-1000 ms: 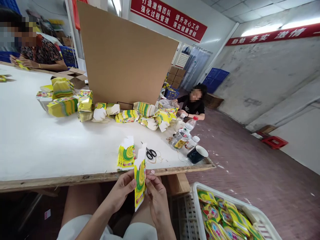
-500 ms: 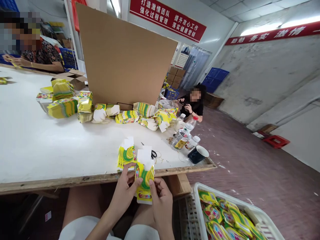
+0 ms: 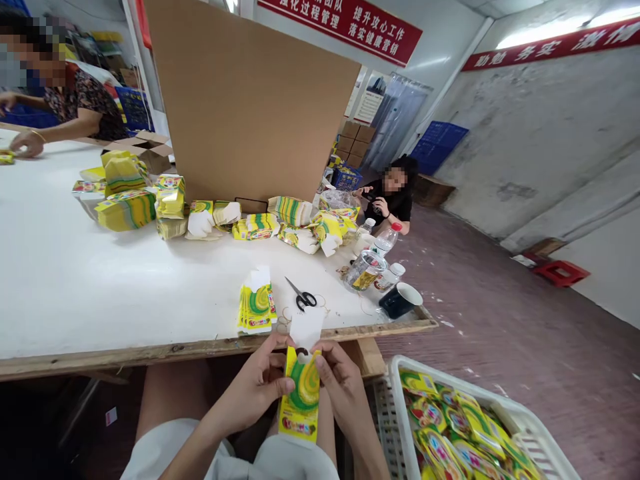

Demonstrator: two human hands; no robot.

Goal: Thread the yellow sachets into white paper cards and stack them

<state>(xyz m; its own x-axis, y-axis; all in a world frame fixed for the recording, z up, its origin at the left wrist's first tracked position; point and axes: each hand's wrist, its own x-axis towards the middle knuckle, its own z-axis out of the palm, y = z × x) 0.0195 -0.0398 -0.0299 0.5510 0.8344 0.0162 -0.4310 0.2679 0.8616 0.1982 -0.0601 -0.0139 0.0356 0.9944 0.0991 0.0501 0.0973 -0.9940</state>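
A yellow and green carton (image 3: 303, 393) is held upright over my lap, in front of the table edge, with its white top flap (image 3: 306, 327) raised. My left hand (image 3: 265, 380) grips its left side, thumb on the front. On the other side my right hand (image 3: 343, 377) pinches the upper right edge. The carton looks partly opened out, and I cannot see anything inside it. Just beyond, a small stack of flat cartons (image 3: 257, 307) lies on the table. Black-handled scissors (image 3: 303, 299) rest to the right of the stack, near some loose rubber bands.
Bundles of flat cartons (image 3: 127, 208) line the white table (image 3: 100, 293) before a large cardboard sheet (image 3: 250, 100). Bottles, a clear jar (image 3: 365, 270) and a dark mug (image 3: 400, 300) stand at the right corner. A white basket (image 3: 395, 400) of packets is at lower right. Two other people sit beyond.
The carton has come lower and slightly right, away from the stack, and its body looks more opened out. My right hand has shifted up its side. The scissors are now uncovered.
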